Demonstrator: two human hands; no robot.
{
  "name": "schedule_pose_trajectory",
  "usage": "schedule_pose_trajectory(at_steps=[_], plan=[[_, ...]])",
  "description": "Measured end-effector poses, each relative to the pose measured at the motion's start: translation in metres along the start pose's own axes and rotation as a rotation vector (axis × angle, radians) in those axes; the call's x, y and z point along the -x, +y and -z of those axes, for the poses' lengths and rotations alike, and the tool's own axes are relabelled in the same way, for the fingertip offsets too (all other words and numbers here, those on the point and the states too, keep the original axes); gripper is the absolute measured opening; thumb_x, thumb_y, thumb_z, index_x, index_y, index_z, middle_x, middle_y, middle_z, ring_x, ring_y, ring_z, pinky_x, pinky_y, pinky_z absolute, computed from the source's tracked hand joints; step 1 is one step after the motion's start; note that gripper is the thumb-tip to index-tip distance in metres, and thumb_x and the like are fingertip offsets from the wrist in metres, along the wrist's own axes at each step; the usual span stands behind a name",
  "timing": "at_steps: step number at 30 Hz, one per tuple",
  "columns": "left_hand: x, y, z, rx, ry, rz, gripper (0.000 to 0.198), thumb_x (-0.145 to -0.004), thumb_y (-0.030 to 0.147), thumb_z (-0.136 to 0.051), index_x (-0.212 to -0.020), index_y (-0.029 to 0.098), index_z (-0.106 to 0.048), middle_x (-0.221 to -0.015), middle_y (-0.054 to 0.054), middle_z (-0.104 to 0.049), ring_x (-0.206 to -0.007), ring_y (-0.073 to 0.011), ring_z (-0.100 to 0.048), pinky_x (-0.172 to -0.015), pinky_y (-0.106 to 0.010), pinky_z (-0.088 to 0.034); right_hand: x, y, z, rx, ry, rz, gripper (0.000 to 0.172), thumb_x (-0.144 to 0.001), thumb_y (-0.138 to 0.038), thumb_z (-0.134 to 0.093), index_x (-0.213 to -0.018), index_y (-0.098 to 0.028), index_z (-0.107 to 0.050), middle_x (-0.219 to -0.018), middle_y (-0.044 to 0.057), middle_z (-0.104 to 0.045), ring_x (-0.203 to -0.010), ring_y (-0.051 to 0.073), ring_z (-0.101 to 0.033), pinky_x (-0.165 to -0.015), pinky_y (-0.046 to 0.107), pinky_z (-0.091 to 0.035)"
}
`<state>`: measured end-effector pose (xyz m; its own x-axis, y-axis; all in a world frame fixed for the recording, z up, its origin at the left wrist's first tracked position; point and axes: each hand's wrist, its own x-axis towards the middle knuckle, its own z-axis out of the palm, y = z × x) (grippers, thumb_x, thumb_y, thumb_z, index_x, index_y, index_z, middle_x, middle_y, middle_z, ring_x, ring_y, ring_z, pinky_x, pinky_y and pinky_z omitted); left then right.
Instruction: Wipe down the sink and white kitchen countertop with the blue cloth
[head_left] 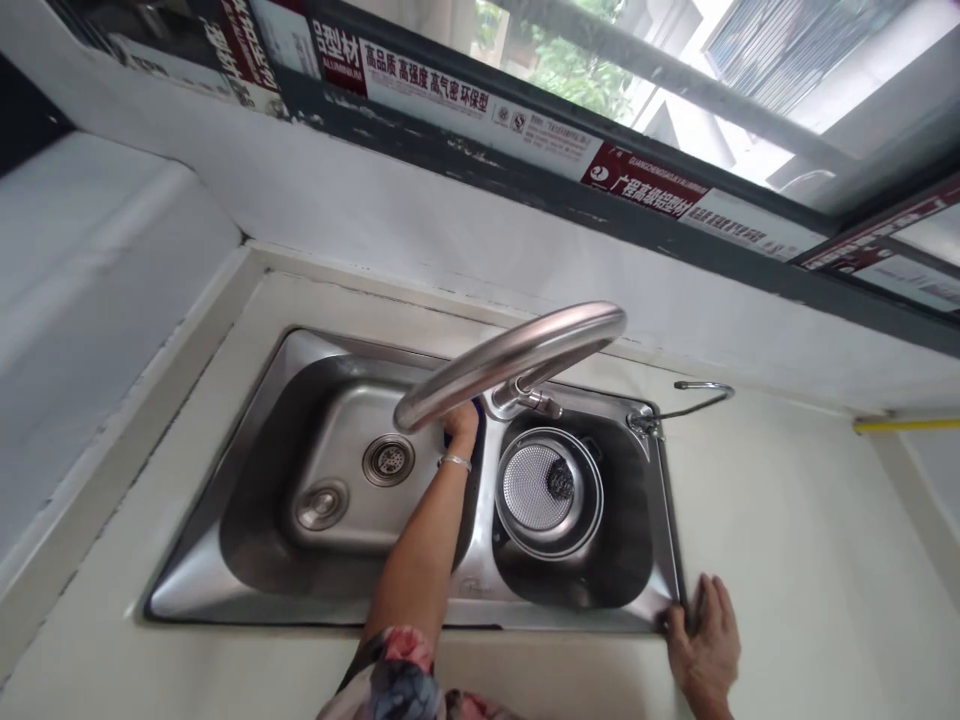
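Note:
My left hand (463, 420) reaches into the left basin of the steel sink (469, 590), against the wall by the divider. A dark blue piece (478, 412), too covered to tell its kind, shows around the hand. The faucet's spout (517, 360) crosses above and hides some of my fingers. My right hand (705, 645) rests on the counter (810, 560) at the sink's front right corner. Its fingers lie flat with the thumb apart, touching the rim, and it holds nothing.
The left basin has a drain (389, 460) and a loose strainer plug (322, 504). In the right basin sit a perforated steel colander (536, 485) and a dark scrubber (559, 479). A thin curved tap (705, 395) stands at the back right. A window frame (465, 150) runs behind.

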<state>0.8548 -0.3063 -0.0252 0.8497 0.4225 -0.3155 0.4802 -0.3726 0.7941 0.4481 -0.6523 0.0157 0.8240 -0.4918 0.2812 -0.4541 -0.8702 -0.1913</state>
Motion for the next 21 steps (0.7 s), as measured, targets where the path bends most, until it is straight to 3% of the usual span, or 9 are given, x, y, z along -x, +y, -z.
schedule_pose_trajectory(at_steps=[3,7,13,15,18,21], plan=[[0.016,-0.002,0.011,-0.024,-0.06,-0.014,0.034,-0.101,0.039,-0.056,-0.126,0.016,-0.061,-0.122,-0.012,-0.067,-0.11,-0.0255,-0.065,-0.1,-0.048,-0.054,-0.001,0.0,-0.002,-0.006,0.025,0.011,0.078,-0.092,-0.053,-0.044,-0.152,-0.003,-0.048,-0.158,0.026,-0.045,-0.144,0.045,-0.045,-0.119,0.064,-0.04],[0.038,-0.003,0.029,-0.033,-0.168,-0.151,0.026,-0.101,0.024,-0.046,-0.121,0.021,-0.062,-0.127,-0.013,-0.067,-0.119,-0.0259,-0.063,-0.104,-0.041,-0.048,-0.002,-0.001,-0.004,-0.009,0.033,0.028,0.076,-0.092,-0.052,-0.044,-0.15,-0.004,-0.049,-0.157,0.026,-0.046,-0.143,0.044,-0.047,-0.118,0.064,-0.041],[0.07,-0.025,0.065,-0.05,-0.367,-0.296,0.022,-0.095,0.02,-0.055,-0.113,0.026,-0.067,-0.127,-0.009,-0.068,-0.119,-0.0257,-0.063,-0.106,-0.039,-0.046,-0.003,-0.003,-0.007,-0.02,0.061,0.021,0.076,-0.09,-0.052,-0.045,-0.148,-0.003,-0.052,-0.155,0.027,-0.047,-0.142,0.045,-0.047,-0.118,0.064,-0.04],[0.08,-0.038,0.08,-0.038,-0.423,-0.282,0.02,-0.091,0.018,-0.059,-0.107,0.025,-0.069,-0.122,-0.008,-0.07,-0.113,-0.0246,-0.065,-0.106,-0.041,-0.047,-0.003,-0.003,-0.009,-0.021,0.078,0.039,0.076,-0.09,-0.052,-0.046,-0.147,-0.003,-0.053,-0.154,0.027,-0.049,-0.141,0.044,-0.048,-0.118,0.063,-0.041],[0.079,-0.053,0.1,0.019,-0.481,-0.205,0.007,-0.087,0.025,-0.07,-0.093,0.02,-0.07,-0.099,-0.005,-0.073,-0.093,-0.0215,-0.067,-0.101,-0.044,-0.051,-0.004,-0.002,-0.012,-0.025,0.097,0.059,0.074,-0.091,-0.051,-0.045,-0.146,-0.002,-0.053,-0.153,0.027,-0.049,-0.141,0.044,-0.048,-0.117,0.063,-0.041],[0.06,-0.051,0.116,0.142,-0.429,-0.095,0.021,-0.089,0.038,-0.073,-0.084,0.018,-0.068,-0.082,-0.003,-0.07,-0.082,-0.0191,-0.065,-0.094,-0.043,-0.055,-0.005,-0.003,-0.014,-0.04,0.098,0.069,0.073,-0.091,-0.049,-0.045,-0.146,-0.001,-0.052,-0.153,0.028,-0.048,-0.142,0.045,-0.046,-0.117,0.064,-0.041]])
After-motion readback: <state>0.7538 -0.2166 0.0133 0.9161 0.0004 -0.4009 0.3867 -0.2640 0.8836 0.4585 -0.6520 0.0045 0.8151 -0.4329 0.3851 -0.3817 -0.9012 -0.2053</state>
